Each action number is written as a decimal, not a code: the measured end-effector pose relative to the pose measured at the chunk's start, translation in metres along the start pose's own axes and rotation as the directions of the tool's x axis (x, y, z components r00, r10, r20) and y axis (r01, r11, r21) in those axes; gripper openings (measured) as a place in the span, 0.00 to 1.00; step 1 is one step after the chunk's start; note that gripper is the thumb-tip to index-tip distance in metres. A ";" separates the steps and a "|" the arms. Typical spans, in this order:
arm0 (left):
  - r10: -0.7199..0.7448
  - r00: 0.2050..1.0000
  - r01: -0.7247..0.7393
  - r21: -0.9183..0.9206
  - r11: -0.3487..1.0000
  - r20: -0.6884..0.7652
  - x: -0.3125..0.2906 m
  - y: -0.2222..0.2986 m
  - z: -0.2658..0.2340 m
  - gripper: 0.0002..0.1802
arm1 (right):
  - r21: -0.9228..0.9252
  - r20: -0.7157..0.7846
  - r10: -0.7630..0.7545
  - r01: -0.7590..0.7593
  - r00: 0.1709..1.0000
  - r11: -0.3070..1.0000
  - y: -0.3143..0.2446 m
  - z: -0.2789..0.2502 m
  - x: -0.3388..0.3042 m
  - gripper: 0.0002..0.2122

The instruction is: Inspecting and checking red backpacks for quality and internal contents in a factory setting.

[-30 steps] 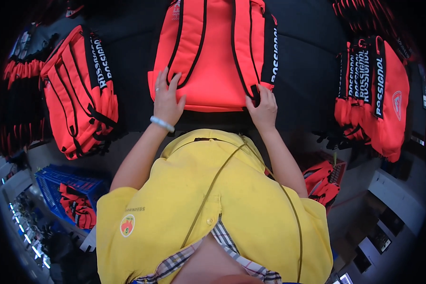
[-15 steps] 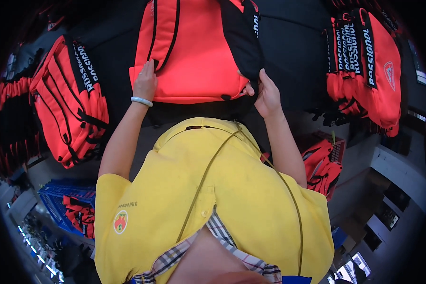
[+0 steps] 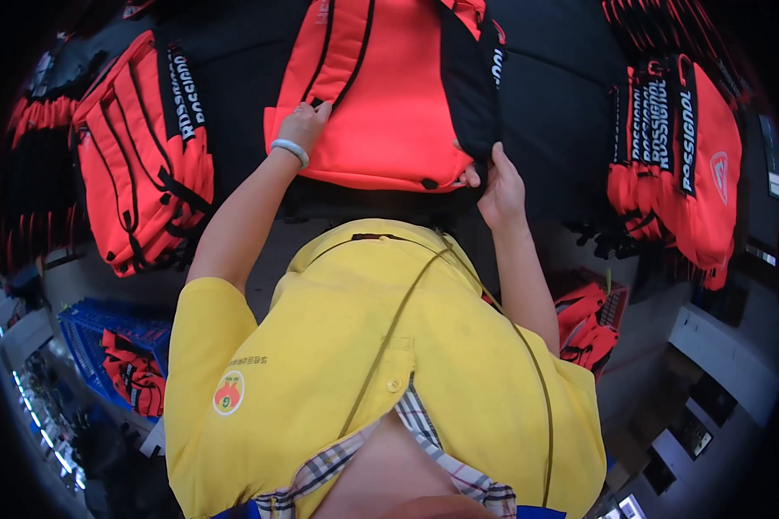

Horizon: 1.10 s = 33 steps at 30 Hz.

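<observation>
Two grips on red backpack (image 3: 389,112): left hand (image 3: 303,130) at strap (image 3: 342,60), right hand (image 3: 500,189) at lower corner (image 3: 448,169); red-black articles (image 3: 138,376) in blue crate (image 3: 82,342).

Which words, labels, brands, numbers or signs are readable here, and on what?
Backpack pile at right: large white lettering on black sides; legible, not copied here.
Left red backpack: similar lettering, likewise.
Middle backpack: white side lettering, partly hidden; strap lettering, too faint.
Shield emblem on the right pile: too small.
Yellow shirt: round badge and dark characters, too small.
</observation>
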<state>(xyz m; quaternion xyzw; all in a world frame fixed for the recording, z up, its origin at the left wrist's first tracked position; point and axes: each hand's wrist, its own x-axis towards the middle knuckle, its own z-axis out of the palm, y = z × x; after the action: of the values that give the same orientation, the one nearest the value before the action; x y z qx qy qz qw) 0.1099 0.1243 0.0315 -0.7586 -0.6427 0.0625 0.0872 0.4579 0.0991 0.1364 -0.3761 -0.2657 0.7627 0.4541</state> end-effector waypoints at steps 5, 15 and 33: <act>-0.311 0.922 0.177 -0.964 -0.196 0.233 -0.024 0.002 -0.062 0.14 | 0.058 -0.010 0.045 -0.044 0.999 0.997 -0.008 -0.013 -0.005 0.21; 0.009 0.940 0.190 -0.500 -0.845 0.341 -0.069 0.014 -0.177 0.21 | 0.090 -0.009 0.138 -0.137 0.990 0.986 -0.010 0.006 -0.023 0.19; 0.060 0.764 0.229 -0.183 -0.956 0.643 -0.164 0.000 -0.021 0.09 | -0.220 -0.037 0.369 -0.368 0.929 0.903 0.047 -0.039 -0.007 0.13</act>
<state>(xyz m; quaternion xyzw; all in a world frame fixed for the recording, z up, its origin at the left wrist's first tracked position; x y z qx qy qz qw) 0.0866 -0.0386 0.0494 0.0434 -0.4000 -0.5605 -0.7238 0.4687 0.0748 0.0811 -0.4661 -0.2749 0.8010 0.2559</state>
